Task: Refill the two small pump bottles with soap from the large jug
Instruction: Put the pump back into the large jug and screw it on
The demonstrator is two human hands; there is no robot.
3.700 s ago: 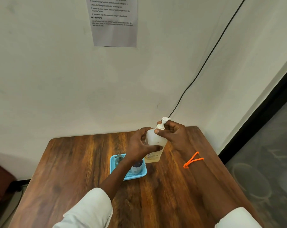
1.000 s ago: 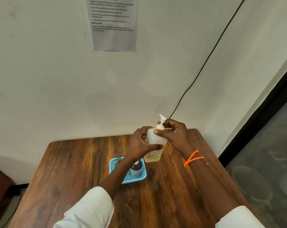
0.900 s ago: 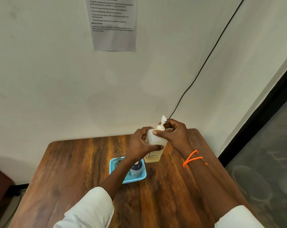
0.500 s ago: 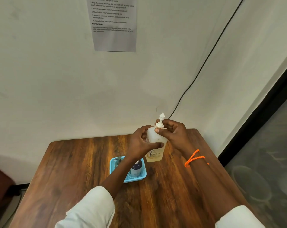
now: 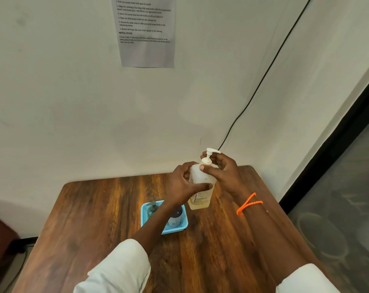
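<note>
The person stands at the wooden table (image 5: 107, 225) with both hands up around the large jug (image 5: 200, 187), a translucent bottle with a little yellowish soap at its bottom. The jug is upright, near the table's back edge at about 1 o'clock from the blue tray (image 5: 144, 216); whether its base touches the wood I cannot tell. The left hand (image 5: 182, 185) grasps the jug's body, thumb laid across the front. The right hand (image 5: 223, 172) has its fingers curled round the collar of the white pump head (image 5: 210, 154), whose spout points toward 3 o'clock. An orange band (image 5: 250, 204) circles the right wrist.

In the tray stand the 2 small pump bottles: a grey-green one (image 5: 152, 209) at the 9 o'clock side, and a dark-capped one (image 5: 175, 217) at the 3 o'clock side, partly hidden by the left forearm. A printed sheet (image 5: 145, 32) hangs on the wall at 12 o'clock, with a black cable (image 5: 264, 77) beside it.
</note>
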